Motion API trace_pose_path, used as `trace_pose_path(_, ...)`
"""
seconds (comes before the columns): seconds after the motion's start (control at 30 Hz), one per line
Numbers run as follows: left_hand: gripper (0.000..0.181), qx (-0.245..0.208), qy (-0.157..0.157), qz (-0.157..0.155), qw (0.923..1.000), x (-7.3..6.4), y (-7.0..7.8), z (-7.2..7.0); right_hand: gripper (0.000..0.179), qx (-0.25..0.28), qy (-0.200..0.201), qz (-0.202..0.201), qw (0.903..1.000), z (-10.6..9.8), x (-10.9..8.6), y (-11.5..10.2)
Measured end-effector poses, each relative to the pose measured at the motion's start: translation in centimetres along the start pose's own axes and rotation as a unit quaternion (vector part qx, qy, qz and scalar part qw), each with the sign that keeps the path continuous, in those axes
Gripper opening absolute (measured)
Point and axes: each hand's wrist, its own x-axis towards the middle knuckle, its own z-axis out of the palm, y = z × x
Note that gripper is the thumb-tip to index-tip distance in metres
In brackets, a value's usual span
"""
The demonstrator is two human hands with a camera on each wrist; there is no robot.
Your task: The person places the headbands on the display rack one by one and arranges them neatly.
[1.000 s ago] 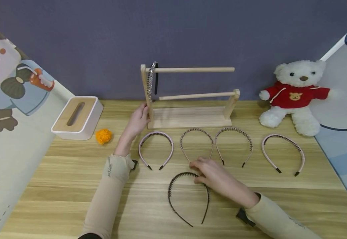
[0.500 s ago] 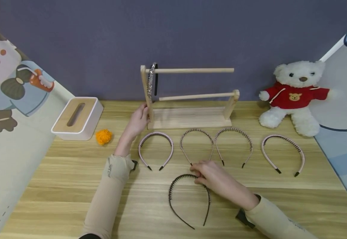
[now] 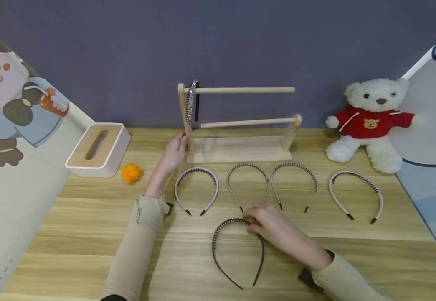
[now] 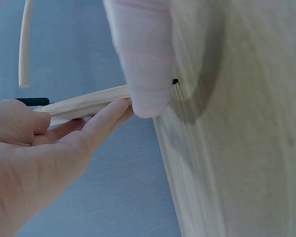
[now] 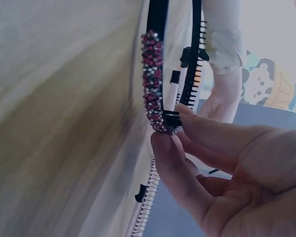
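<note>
In the head view, my right hand [image 3: 274,225] pinches the upper right of a black toothed headband [image 3: 214,242] between thumb and fingers. Up close in the right wrist view, red and silver beads cover that headband [image 5: 152,79]. My left hand [image 3: 173,153] holds the left upright of a wooden rack [image 3: 237,147]; the left wrist view has its fingers along the post [image 4: 78,102]. A glittery silver headband [image 3: 189,104] hangs at the left end of the rack's top rod [image 3: 244,90]. The lower rod [image 3: 246,123] bears nothing.
Several pinkish headbands lie in a row before the rack: a lilac one [image 3: 176,190], two thin ones [image 3: 228,179] side by side, and a pale one [image 3: 379,194]. A tissue box [image 3: 118,154] and orange yarn ball [image 3: 131,172] are left; a teddy bear [image 3: 370,125] sits right.
My right hand has shifted slightly toward the front edge, still pinching the black headband, which has barely moved. The left hand stays on the rack's upright.
</note>
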Motion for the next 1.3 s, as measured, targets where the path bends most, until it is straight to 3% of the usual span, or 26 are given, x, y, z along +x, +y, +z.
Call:
trace_pose_path(0.63,0.046,0.007,0.001,0.0,1.0,-0.1,-0.2,-0.1,0.02,0.063,0.025,0.025,0.9974,-2.2,-0.6,-0.1)
trace_pose_path(1.3,0.046,0.014,0.0,-0.001,0.9999,0.0,-0.1,0.0,0.024,0.04,0.113,0.047,0.9916,-8.4,-1.7,0.5)
